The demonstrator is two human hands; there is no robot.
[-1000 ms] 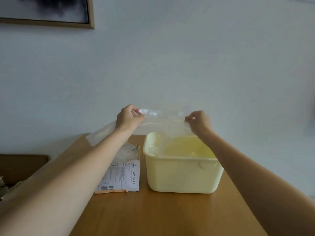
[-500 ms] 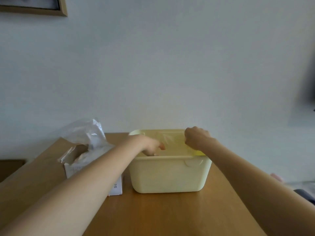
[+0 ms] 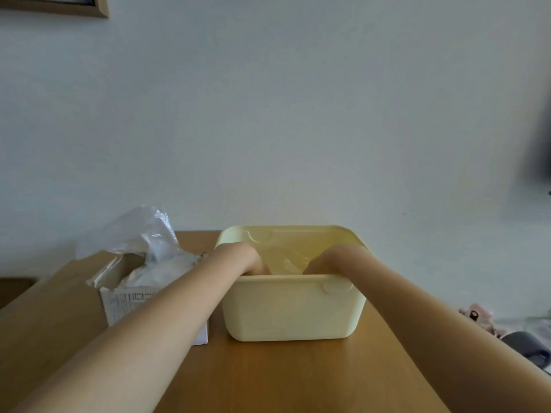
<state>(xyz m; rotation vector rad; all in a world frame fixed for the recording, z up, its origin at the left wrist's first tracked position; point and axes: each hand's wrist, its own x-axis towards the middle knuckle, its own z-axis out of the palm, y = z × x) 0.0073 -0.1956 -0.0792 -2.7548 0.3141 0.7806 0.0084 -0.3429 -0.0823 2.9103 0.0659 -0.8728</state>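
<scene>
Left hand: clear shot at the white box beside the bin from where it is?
Probably yes. The left hand is down inside the yellow bin; the box stands just left of it, top open, nothing between. The hand only has to clear the rim.

A room in a home, plain and lived-in.

A wooden surface (image 3: 283,377) stands against a bare pale wall (image 3: 298,114), and the corner of a wooden picture frame (image 3: 98,8) hangs high on the left. Ordinary household things sit on the surface: a small yellow plastic bin (image 3: 286,311) and, just beside it, an opened cardboard box (image 3: 125,302) stuffed with thin clear bags (image 3: 149,234). Low on the right, past the surface's edge, lies a blurred pink soft toy (image 3: 477,315).
</scene>
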